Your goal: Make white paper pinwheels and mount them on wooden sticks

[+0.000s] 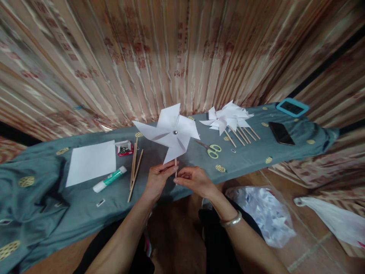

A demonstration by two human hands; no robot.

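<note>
A white paper pinwheel (182, 129) with a silver pin at its centre stands upright on a thin wooden stick in front of me. My left hand (160, 178) is closed around that stick just below the paper blades. Lower on the same stick, the thumb and fingertips of my right hand (195, 180) pinch it. To the left of my hands lie several loose wooden sticks (134, 165). A small red box of pins (124, 148) is beside them. Right of the pinwheel, scissors with green handles (213, 150) rest on the cloth.
Several pinwheels (229, 117) lie piled at the back right. A phone (281, 133) and a blue-framed device (292, 107) are farther right. White paper (91, 161) and a glue stick (110, 179) lie left on the grey-green cloth (182, 188). A bag of paper scraps (264, 213) sits on the floor.
</note>
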